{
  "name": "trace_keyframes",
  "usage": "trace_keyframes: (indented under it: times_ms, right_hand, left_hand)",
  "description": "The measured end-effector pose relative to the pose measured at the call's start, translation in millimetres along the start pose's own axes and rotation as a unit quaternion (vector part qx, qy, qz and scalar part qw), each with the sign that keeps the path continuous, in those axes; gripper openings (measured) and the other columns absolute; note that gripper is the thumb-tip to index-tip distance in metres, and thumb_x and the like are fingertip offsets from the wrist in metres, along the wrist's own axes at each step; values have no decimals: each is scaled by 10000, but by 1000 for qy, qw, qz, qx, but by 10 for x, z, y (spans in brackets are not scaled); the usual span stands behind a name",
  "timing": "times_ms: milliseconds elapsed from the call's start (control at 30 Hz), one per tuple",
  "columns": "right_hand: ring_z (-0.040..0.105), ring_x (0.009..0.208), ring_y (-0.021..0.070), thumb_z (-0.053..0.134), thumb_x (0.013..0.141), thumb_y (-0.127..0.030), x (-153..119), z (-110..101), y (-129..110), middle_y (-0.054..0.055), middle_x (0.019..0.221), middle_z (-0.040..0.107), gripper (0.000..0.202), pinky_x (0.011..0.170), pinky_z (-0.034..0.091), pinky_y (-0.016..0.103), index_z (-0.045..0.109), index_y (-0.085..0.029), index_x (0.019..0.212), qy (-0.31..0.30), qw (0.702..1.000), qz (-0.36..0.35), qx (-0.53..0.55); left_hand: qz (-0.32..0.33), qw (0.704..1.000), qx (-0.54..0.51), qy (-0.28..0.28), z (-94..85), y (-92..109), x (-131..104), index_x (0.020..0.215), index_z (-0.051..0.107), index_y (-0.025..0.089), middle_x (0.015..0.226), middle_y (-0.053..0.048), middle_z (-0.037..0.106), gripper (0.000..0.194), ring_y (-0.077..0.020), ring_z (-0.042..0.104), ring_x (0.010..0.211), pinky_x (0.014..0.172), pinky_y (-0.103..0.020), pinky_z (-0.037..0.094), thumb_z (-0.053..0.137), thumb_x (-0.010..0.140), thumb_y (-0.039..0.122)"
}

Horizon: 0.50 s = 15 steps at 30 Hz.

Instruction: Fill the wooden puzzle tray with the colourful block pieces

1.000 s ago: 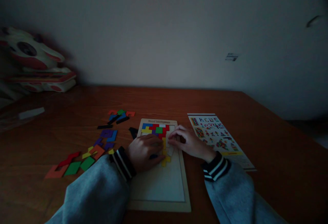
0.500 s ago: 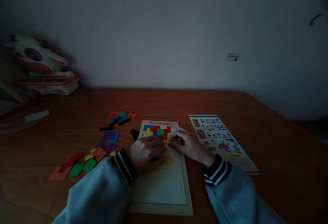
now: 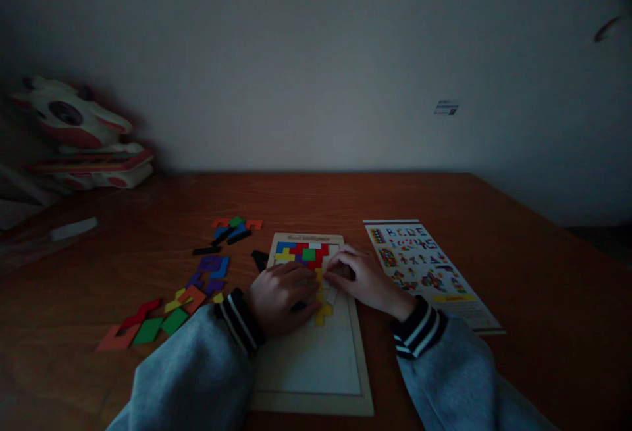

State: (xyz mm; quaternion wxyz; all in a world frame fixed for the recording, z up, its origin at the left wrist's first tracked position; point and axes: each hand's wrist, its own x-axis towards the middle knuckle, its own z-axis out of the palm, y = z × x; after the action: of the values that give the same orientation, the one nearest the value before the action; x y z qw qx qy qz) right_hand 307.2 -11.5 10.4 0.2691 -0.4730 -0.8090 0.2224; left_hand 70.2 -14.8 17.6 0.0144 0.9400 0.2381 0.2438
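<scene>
A wooden puzzle board lies in front of me, its upper part filled with coloured block pieces, among them a green piece. My left hand rests on the board's left side, fingers bent over the pieces and thumb apart; a dark patch shows between thumb and fingers. On the right side, my right hand has thumb and forefinger pinched at the edge of the pieces; what lies between the tips is hidden. Just below them are a white piece and a yellow piece.
Left of the board lie loose pieces, including green, purple and black ones. A printed pattern sheet is on the right. A cow-shaped toy keyboard stands at the far left, near a white bar.
The view has shifted very slightly. Both hands keep their places on the board, with no clear movement of the pieces.
</scene>
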Motion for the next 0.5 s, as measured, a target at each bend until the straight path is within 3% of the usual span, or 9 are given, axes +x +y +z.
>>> trace_keyframes:
  times_ms: [500]
  right_hand:
    - [609,915,194,637,905,-441,-3,-27,-3,34,983,648,203,826,454,356,680,-243,917,-13,1000,-3,12]
  left_hand:
    - [4,1000,6,5,9,3,-1,1048,707,185,1075,-86,717,236,-234,679,993,815,-389,596,566,933,334]
